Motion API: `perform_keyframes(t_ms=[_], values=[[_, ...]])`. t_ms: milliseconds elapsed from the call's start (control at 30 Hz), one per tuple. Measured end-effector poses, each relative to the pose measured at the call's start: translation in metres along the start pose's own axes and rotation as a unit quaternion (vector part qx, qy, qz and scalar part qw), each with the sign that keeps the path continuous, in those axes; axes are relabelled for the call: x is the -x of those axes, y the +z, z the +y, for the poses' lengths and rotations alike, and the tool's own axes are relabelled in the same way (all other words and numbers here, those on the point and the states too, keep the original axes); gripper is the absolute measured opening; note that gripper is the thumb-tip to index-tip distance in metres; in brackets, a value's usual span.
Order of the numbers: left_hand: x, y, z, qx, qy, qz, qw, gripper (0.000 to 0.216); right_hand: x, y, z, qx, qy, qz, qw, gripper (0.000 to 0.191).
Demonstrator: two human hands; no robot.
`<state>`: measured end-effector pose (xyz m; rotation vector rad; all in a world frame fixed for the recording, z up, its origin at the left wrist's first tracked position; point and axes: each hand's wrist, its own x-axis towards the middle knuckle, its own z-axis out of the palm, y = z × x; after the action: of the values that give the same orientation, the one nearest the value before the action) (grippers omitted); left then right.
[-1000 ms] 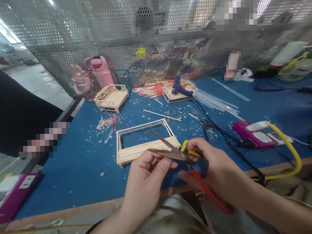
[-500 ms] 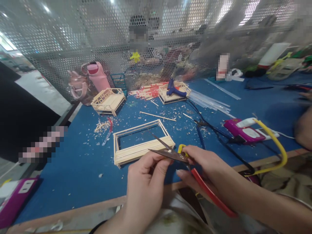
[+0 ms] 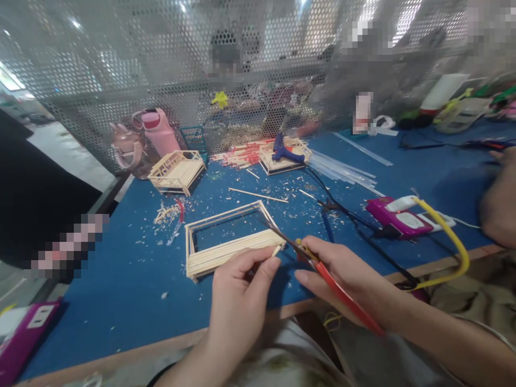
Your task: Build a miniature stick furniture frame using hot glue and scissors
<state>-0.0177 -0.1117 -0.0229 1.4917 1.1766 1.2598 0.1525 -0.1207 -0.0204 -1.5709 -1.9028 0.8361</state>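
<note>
My left hand [image 3: 244, 287] pinches a short pale wooden stick [image 3: 276, 250] between thumb and fingertips; most of the stick is hidden in the hand. My right hand [image 3: 336, 269] holds scissors [image 3: 336, 293] with red-and-yellow handles. Their dark blades point up and left, just beyond the stick's end and apart from it. The blades look almost together. Behind my hands, a small rectangular frame of wooden sticks [image 3: 228, 257] lies on the blue tabletop [image 3: 133, 301]. Several sticks fill its near half side by side, and its far half shows the blue surface.
A blue glue gun [image 3: 284, 153] rests on another stick model; its cable runs rightward. A finished-looking stick model [image 3: 177, 172] stands left, near a pink bottle [image 3: 161, 131]. Clear glue sticks [image 3: 342, 167], a purple power strip [image 3: 397, 217] and wood scraps lie about. Another person's arm [image 3: 500, 199] is at right.
The scissors have come away from the stick's end and turned, their blades drawing closer together. The stick's tip now shows between my left fingertips. The view has shifted slightly.
</note>
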Motion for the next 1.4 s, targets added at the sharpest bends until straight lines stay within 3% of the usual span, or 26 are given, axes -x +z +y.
perform_keyframes(t_ms=[167, 400, 567, 967, 1400], values=[[0.003, -0.004, 0.005, -0.012, 0.023, -0.017, 1.0, 0.009, 0.005, 0.0, -0.002, 0.039, -0.055, -0.019, 0.998, 0.01], [0.005, -0.007, 0.01, 0.052, -0.08, -0.04, 0.995, 0.009, 0.005, -0.005, 0.001, 0.04, -0.121, -0.026, 0.992, 0.011], [0.006, -0.008, 0.005, 0.095, -0.094, -0.07, 0.989, 0.015, 0.007, -0.008, -0.003, 0.055, -0.161, -0.023, 0.985, 0.011], [0.008, -0.012, 0.007, 0.11, -0.093, -0.087, 0.986, 0.012, 0.007, -0.01, -0.003, 0.009, -0.184, -0.043, 0.982, 0.007], [0.008, -0.011, 0.011, 0.048, -0.043, -0.084, 0.994, 0.013, 0.008, -0.013, 0.005, 0.133, -0.223, 0.028, 0.965, 0.007]])
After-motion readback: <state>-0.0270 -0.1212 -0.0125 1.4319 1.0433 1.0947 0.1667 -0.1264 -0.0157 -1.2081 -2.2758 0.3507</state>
